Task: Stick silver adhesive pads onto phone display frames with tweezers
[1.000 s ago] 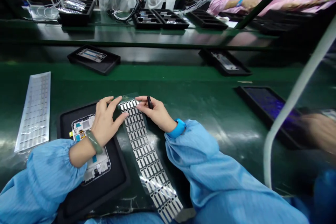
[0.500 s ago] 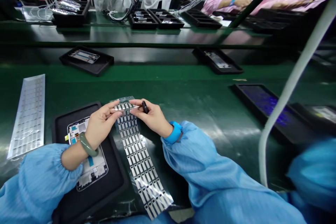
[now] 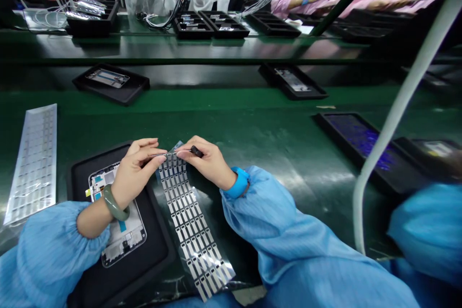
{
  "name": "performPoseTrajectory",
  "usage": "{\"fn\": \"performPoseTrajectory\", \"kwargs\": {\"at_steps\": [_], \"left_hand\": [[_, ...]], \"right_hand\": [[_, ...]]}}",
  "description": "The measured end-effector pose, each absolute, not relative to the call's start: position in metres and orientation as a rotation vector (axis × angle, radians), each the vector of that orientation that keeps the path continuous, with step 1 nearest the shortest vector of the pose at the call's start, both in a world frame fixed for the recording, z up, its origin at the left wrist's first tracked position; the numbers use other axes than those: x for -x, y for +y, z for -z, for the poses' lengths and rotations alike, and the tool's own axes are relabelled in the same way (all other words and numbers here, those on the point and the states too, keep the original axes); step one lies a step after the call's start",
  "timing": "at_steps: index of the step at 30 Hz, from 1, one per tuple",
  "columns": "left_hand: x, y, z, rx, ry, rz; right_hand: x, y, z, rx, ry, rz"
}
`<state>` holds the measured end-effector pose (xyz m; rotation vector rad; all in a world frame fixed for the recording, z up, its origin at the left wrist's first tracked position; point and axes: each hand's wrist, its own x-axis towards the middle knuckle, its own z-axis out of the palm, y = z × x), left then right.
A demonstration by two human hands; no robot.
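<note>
My left hand pinches the far end of a long sheet of small silver stickers that lies on the green bench. My right hand grips thin tweezers with a black grip, their tip meeting the left fingertips over the sheet's top edge. Under my left wrist sits a black tray holding an open device frame with white and blue parts. I wear a green bangle on the left wrist and a blue band on the right.
A second sticker sheet lies at the left. Black trays with devices sit on the conveyor behind. A dark screen in a tray lies at the right, behind a white tube. A co-worker's blue sleeve is at the right edge.
The left hand went from lying flat on the sheet to pinching its top edge. The tweezers' tip came to the left fingertips. The co-worker's hand at the right withdrew.
</note>
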<state>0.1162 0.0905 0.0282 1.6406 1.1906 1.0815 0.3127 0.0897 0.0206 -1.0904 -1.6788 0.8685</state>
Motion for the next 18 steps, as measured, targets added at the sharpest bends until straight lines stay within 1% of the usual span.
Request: {"fn": "performPoseTrajectory", "kwargs": {"at_steps": [3, 6, 10, 18], "left_hand": [[-0.116, 0.089, -0.031, -1.615, 1.164, -1.036], [-0.116, 0.087, -0.032, -1.545, 1.179, -0.960], [-0.116, 0.087, -0.032, -1.428, 1.198, -0.932], [-0.118, 0.088, -0.030, -1.166, 1.103, -0.904]], "right_hand": [[-0.314, 0.091, -0.020, 1.032, -1.683, -0.841], [-0.314, 0.091, -0.022, 0.983, -1.666, -0.971], [-0.311, 0.089, -0.026, 1.034, -1.553, -1.153], [-0.309, 0.088, -0.030, 1.043, -1.480, -1.302]]}}
